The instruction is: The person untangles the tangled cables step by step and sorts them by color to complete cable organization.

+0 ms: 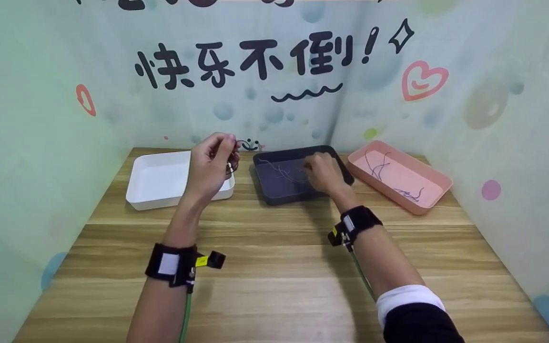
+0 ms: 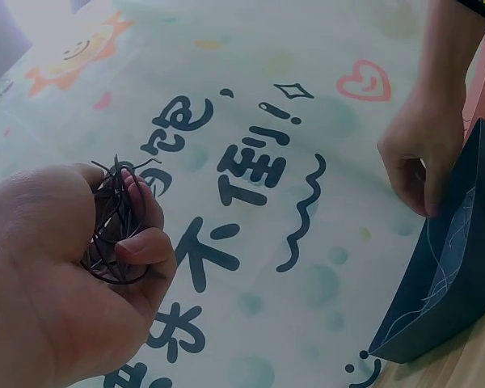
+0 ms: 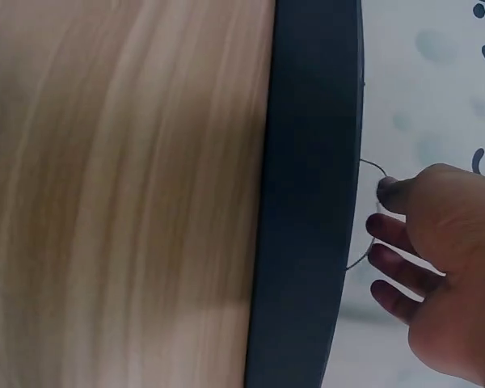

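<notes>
My left hand (image 1: pixel 210 164) is raised over the white tray and grips a bundle of thin dark wires (image 2: pixel 117 230), with loops and a few loose ends poking out between the curled fingers. Over the dark grey tray (image 1: pixel 279 196), my right hand (image 1: pixel 324 172) points its fingertips down. Its thumb meets the top of an arched thin grey wire (image 3: pixel 377 166), pinched there with the index finger hidden behind; both ends of the arch drop behind the tray's rim. More thin grey wires (image 1: pixel 281 172) lie in that tray.
The white tray (image 1: pixel 157 178) stands at the left, partly covered by my left hand. At the right, a pink tray (image 1: pixel 412 177) holds several thin dark wires (image 1: pixel 377 166) in two groups. All stand on a wooden table (image 1: pixel 274 267), against a printed backdrop (image 1: pixel 265 114).
</notes>
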Available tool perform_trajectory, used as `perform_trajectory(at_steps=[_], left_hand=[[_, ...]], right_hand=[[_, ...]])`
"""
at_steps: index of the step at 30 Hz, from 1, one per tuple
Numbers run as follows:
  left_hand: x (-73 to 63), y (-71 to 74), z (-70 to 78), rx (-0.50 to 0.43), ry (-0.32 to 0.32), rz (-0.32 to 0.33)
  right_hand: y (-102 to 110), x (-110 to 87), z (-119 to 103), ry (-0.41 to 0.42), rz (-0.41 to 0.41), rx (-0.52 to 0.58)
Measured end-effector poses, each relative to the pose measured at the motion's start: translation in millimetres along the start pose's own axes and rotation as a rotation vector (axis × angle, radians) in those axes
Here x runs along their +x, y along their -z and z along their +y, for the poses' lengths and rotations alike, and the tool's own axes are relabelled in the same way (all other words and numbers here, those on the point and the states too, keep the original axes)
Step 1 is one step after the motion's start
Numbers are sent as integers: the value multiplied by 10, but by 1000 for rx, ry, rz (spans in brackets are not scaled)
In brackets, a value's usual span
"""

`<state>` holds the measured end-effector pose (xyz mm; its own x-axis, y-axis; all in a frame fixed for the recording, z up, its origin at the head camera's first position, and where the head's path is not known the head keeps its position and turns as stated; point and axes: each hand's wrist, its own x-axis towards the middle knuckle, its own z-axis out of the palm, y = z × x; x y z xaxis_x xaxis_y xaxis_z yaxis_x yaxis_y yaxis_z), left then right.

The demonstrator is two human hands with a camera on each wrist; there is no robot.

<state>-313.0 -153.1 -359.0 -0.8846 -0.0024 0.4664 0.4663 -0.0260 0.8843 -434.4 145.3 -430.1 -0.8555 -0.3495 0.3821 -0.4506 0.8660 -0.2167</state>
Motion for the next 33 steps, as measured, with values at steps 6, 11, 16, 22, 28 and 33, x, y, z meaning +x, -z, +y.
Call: perform_trajectory(at_steps=[6, 11, 16, 22, 28, 33], left_hand=[[0, -49, -14, -16, -1, -26], [-12, -105, -27, -44, 7, -64], [-24, -164, -43, -55, 18, -79], [-46, -238, -61, -39, 57, -135], [-99, -276, -84, 41, 66, -308], [-128, -309, -89, 192, -1, -418]], right_hand=[[32, -63, 40, -40, -140, 14], [159, -155, 31, -20, -150, 156], [354, -314, -53, -12, -147, 271], [655, -510, -339, 107, -9, 398], [914, -636, -661, 281, 248, 465], [1020, -724, -785, 328, 315, 469]])
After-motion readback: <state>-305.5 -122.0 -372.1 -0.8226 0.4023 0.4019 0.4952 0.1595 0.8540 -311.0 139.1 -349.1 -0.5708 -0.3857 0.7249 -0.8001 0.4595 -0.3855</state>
